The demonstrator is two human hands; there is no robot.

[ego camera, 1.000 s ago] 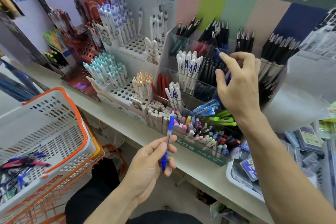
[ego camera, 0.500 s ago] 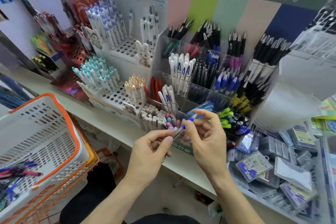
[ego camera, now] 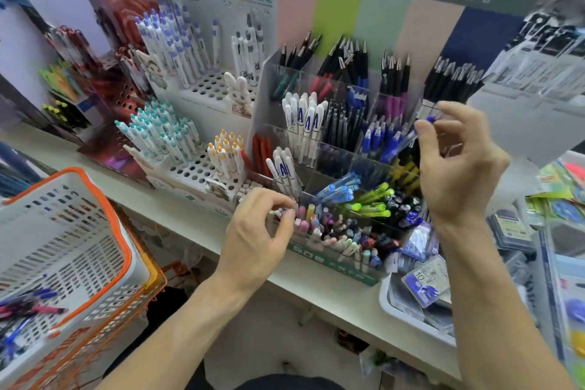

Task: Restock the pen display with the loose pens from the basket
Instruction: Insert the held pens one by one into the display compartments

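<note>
Head view: we're at the shelf w/ the clear acrylic pen display (ego camera: 269, 98) in front of us, white-and-orange basket (ego camera: 104, 218) at lower left.
Right hand (ego camera: 459, 165): thumb and forefinger pinched on a blue-capped clear pen (ego camera: 408, 139), other fingers curled loose above; pen slants down-left, low end among the blue-capped pens (ego camera: 376, 136) in the middle tier.
Left hand (ego camera: 256, 231): fingertips drawn together at the front edge of the display, by the pastel pens (ego camera: 319, 225); looks like it holds nothing, but can't tell for sure, too blurred.
Step in hand: this pen is approx. at its slot, not yet let go, as we read it.
Done so far: most compartments look well filled; which pens came from the basket, can't say.
Left to do: several loose pens (ego camera: 22, 310), blue, pink and dark, lie in the basket's bottom corner, well apart from the display.
Progress est.: partway; we'd guess a handful of trips remain, since the basket isn't emptied.
Watch: tiers are packed, so each new pen needs a gap.
</note>
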